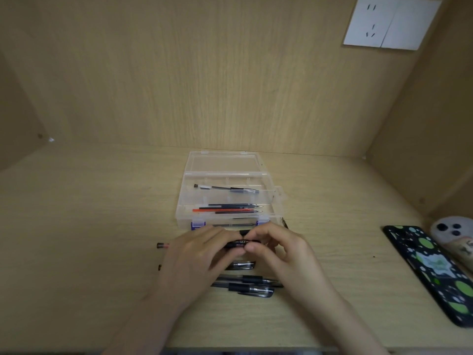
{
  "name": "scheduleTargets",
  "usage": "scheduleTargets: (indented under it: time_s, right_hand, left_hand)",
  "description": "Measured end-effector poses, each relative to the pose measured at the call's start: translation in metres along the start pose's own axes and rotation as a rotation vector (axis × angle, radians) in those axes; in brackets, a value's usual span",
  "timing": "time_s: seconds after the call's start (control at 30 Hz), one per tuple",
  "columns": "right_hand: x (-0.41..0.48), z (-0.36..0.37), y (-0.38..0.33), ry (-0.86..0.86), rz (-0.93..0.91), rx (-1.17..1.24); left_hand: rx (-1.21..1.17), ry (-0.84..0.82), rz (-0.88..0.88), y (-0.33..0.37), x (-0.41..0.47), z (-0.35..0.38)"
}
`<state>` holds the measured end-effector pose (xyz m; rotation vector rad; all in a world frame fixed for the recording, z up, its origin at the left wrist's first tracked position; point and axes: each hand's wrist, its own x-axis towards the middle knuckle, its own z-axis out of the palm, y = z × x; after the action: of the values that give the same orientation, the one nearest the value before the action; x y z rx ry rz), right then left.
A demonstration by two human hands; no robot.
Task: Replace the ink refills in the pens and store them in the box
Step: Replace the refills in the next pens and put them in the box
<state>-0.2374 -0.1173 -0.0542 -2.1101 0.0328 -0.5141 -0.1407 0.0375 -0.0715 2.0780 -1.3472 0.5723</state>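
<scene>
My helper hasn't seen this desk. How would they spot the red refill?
Find the open clear box at the desk's middle. Its near compartment holds thin refills side by side; the red refill is the only one not dark.

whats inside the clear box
The clear box holds one pen in its far compartment and several loose refills, one red, in the near one. Its front strip is too blurred to tell.

The black pen [242, 243] at the middle of the worktop [102, 213] bears pale lettering that looks like "G7"; the rest of its label is blurred. A white patch on the phone case [432, 270], right, is illegible.
</scene>
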Motion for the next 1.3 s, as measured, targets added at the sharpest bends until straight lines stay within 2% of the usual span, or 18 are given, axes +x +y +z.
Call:
scheduleTargets:
  time_s: [0.23, 0.47, 0.57, 0.67, 0.73, 0.9, 1.1, 1.3]
  right_hand:
    - [-0.001, 0.001, -0.003, 0.046, -0.055, 0.007]
    - [-0.002, -0.013, 0.021, 0.118, 0.071, -0.142]
    - [-0.003, -0.013, 0.032, 0.055, 0.034, -0.305]
    - [-0.006, -0.007, 0.037, -0.018, 0.022, -0.348]
    - [-0.005, -0.006, 0.035, -0.020, 0.041, -0.303]
    - [0.001, -0.008, 0.018, 0.042, 0.077, 0.024]
    - [0.006, 0.003, 0.015, 0.037, 0.094, 0.029]
    - [0.004, 0.005, 0.019, 0.114, 0.068, 0.092]
  left_hand:
    - [-0.004, 0.072, -0.029, -0.004, -0.002, 0.000]
    - [-0.106, 0.019, -0.186, -0.001, -0.001, -0.002]
    - [-0.091, 0.016, -0.171, -0.001, -0.002, 0.003]
    - [-0.090, 0.010, -0.154, -0.001, -0.003, 0.004]
    - [-0.080, -0.015, -0.140, -0.002, -0.003, 0.004]
    - [-0.070, -0.041, -0.096, -0.004, -0.003, 0.006]
    - [-0.059, 0.009, 0.016, -0.007, -0.002, 0.007]
    - [-0.076, 0.036, 0.015, -0.007, -0.002, 0.007]
